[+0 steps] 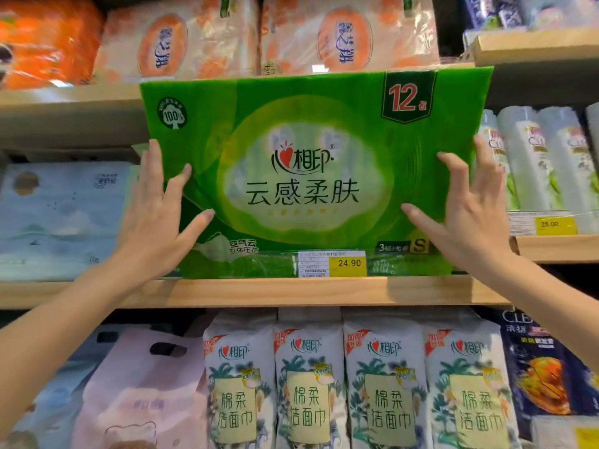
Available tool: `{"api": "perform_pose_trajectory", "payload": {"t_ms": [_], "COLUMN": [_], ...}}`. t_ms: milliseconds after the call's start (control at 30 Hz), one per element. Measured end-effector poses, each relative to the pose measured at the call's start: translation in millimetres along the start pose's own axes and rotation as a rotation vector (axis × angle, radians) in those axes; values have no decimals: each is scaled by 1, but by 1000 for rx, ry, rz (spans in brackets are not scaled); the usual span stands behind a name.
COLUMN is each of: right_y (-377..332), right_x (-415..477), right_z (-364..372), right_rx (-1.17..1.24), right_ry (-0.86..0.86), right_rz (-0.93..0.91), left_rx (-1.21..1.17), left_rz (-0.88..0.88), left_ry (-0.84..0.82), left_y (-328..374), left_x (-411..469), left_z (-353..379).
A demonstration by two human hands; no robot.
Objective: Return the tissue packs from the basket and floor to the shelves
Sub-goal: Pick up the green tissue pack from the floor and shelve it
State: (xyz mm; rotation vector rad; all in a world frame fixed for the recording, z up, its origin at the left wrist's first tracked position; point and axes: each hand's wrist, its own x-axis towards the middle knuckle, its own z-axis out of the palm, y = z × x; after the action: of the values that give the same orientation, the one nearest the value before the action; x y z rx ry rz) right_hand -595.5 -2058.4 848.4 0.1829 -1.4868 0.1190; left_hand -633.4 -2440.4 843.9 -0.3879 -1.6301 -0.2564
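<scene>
Head view: green tissue pack stood on the wooden shelf, long axis 9-to-3 o'clock, printed face outward, top at 12. Left hand at its 8 o'clock and right hand at 4 pressed it, fingers apart.

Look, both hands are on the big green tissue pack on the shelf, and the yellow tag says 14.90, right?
Not quite: in the head view the yellow tag reads 24.90, not 14.90. The left hand and right hand are indeed on the green tissue pack on the shelf.
</scene>
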Motion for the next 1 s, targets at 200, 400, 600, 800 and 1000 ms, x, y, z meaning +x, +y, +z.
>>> {"api": "perform_pose_trajectory", "payload": {"t_ms": [200,400,600,800,1000], "right_y": [-28,-54,-58,-55,-54], "right_x": [41,84,88,91,92], "right_z": [-4,-3,16,31,35], "right_rx": [-123,-94,-229,-272,-269], "right_ry": [-15,55,135,247,280], "right_rz": [-261,-217,-183,-188,-173], "left_rx": [26,152,195,203,206], "left_rz": [28,34,68,76,67], "left_ry": [87,138,275,356,363], "left_y": [24,47,44,39,39], "left_x": [32,80,90,91,92], "left_z": [-9,-5,12,22,24]}}
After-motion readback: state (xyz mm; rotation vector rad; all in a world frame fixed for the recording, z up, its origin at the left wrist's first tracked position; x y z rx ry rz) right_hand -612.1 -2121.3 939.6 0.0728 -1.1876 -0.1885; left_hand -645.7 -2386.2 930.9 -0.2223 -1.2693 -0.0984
